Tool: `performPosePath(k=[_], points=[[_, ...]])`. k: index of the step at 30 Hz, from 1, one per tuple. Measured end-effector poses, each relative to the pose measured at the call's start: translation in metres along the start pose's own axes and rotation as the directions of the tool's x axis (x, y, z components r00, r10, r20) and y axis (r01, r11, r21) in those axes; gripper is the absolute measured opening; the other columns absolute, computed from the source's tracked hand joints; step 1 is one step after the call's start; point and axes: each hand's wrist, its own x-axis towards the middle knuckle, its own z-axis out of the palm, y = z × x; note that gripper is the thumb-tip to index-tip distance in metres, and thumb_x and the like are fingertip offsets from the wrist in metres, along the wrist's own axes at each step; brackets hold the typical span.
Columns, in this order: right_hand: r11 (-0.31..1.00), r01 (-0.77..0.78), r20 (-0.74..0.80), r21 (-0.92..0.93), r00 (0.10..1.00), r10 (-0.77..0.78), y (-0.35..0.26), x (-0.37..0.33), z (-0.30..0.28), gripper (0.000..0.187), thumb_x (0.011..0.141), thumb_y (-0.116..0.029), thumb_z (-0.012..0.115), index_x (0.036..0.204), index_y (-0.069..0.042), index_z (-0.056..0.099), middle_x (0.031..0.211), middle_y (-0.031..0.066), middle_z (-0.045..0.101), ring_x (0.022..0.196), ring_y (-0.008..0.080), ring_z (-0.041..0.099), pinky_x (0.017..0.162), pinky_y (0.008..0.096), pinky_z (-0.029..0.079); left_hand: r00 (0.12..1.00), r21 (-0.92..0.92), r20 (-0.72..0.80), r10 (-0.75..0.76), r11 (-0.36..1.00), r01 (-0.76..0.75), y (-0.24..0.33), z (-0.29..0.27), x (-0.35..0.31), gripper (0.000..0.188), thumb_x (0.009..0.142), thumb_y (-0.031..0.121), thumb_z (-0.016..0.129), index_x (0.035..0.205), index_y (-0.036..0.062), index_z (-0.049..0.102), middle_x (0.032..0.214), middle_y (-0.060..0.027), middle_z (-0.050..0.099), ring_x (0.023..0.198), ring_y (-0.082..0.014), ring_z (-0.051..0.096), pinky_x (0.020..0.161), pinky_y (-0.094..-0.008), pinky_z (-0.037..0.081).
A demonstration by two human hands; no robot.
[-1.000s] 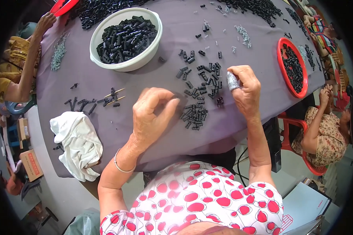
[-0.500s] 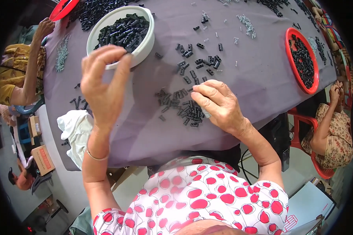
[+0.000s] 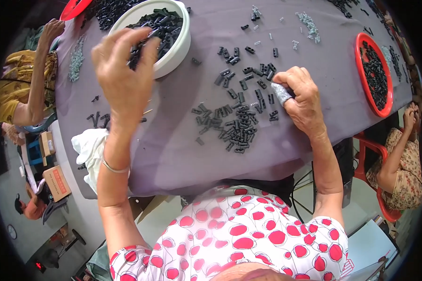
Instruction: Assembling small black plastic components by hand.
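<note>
My left hand (image 3: 124, 77) hovers at the near left rim of a white bowl (image 3: 186, 44) filled with small black plastic parts (image 3: 166, 28). It is slightly blurred, with thumb and fingers apart and no part visible between them. To the right, my right hand (image 3: 305, 100) is curled closed low over the table; any object inside it is hidden. A grey wrap (image 3: 281, 93) shows at one of its digits. Just left of this hand, loose black parts (image 3: 248, 72) lie scattered. A denser pile of black parts (image 3: 239, 129) lies nearer my body.
A purple-grey cloth (image 3: 173, 164) covers the table. Small metal springs (image 3: 308, 28) lie farther back. At the right stands a red tray (image 3: 359, 61) of black parts. A white cloth (image 3: 90, 150) lies at the left edge. Other people sit at both sides.
My right hand has moved right and away from the pile, and its fingers have curled in. My left hand has risen slightly along the bowl, its thumb and fingers farther apart. The view has shifted slightly.
</note>
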Motion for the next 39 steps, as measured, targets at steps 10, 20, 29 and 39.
performPosePath(k=[10, 20, 29, 39], points=[[0.958, 0.161, -0.143, -0.237, 0.97, -0.199, -0.002, -0.011, 0.011, 0.034, 0.06, 0.001, 0.066, 0.093, -0.008, 0.062, 0.089, 0.0045, 0.059, 0.088, 0.0228, 0.056, 0.073, 0.0361, 0.041, 0.896, -0.178, 0.439, -0.067, 0.971, 0.16, 0.081, 0.031, -0.035, 0.021, 0.071, 0.028, 0.077, 0.071, 0.0088, 0.068, 0.077, -0.0044, 0.059, 0.079, -0.0252, 0.055, 0.07, -0.0369, 0.045], [0.992, 0.003, -0.088, -0.126, 0.996, -0.014, 0.002, -0.007, 0.009, 0.028, 0.063, 0.002, 0.062, 0.089, -0.008, 0.061, 0.084, 0.0035, 0.055, 0.084, 0.0249, 0.053, 0.073, 0.037, 0.042, 0.826, -0.068, 0.557, -0.083, 0.987, 0.144, 0.097, 0.053, -0.028, 0.017, 0.074, 0.024, 0.071, 0.078, 0.0069, 0.068, 0.084, -0.0061, 0.062, 0.083, -0.0268, 0.057, 0.075, -0.0384, 0.047], [0.987, 0.112, -0.246, 0.119, 0.966, -0.08, 0.0, -0.009, 0.008, 0.028, 0.064, 0.008, 0.059, 0.089, -0.004, 0.061, 0.088, 0.0096, 0.063, 0.083, 0.029, 0.061, 0.073, 0.037, 0.048, 0.555, -0.48, 0.773, -0.307, 0.29, 0.828, 0.103, 0.009, -0.044, 0.015, 0.079, 0.004, 0.073, 0.088, -0.0009, 0.062, 0.08, -0.0051, 0.065, 0.073, -0.01, 0.062, 0.064, -0.0262, 0.051], [0.913, 0.219, -0.09, 0.345, 0.976, -0.2, -0.068, -0.012, 0.006, 0.037, 0.059, 0.015, 0.061, 0.092, -0.003, 0.062, 0.082, 0.009, 0.062, 0.077, 0.0268, 0.06, 0.066, 0.0345, 0.05, 0.653, -0.636, 0.661, -0.368, 0.186, 0.749, 0.098, -0.006, -0.083, 0.017, 0.08, -0.001, 0.072, 0.095, 0.0005, 0.064, 0.084, -0.0009, 0.067, 0.077, -0.0047, 0.062, 0.066, -0.0188, 0.05]])
